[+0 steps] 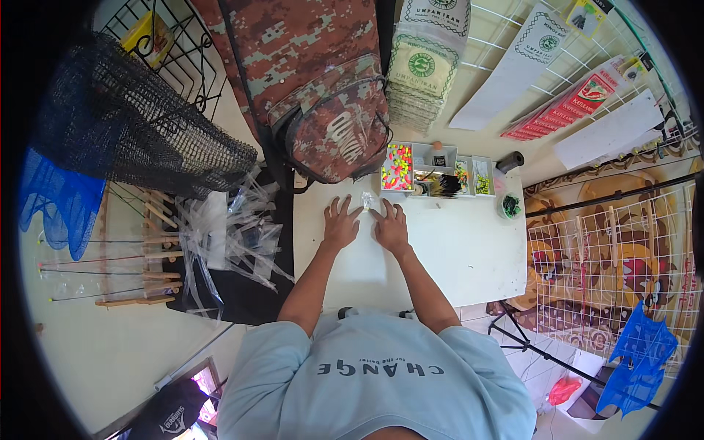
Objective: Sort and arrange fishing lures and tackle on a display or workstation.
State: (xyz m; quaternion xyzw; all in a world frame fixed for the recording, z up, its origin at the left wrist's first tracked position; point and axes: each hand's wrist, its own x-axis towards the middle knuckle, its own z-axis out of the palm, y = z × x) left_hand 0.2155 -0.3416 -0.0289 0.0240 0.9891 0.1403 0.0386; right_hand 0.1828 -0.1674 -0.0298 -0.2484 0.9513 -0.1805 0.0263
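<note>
A small clear plastic packet (367,199) lies on the white tabletop (451,247), between my two hands. My left hand (341,224) rests palm down at its left side, fingers spread and the thumb tip at the packet's lower edge. On the other side, my right hand (391,226) is also palm down with fingers apart, its thumb close to the packet's lower right corner. Whether either thumb presses on the plastic is too small to tell. What is inside the packet cannot be made out.
Behind the hands stand a divided tray (397,190) of bright small floats and a camouflage backpack (341,126). A green-filled cup (510,206) and black roll (510,162) sit at right. Clear plastic strips (236,236) and black netting (137,115) crowd the left.
</note>
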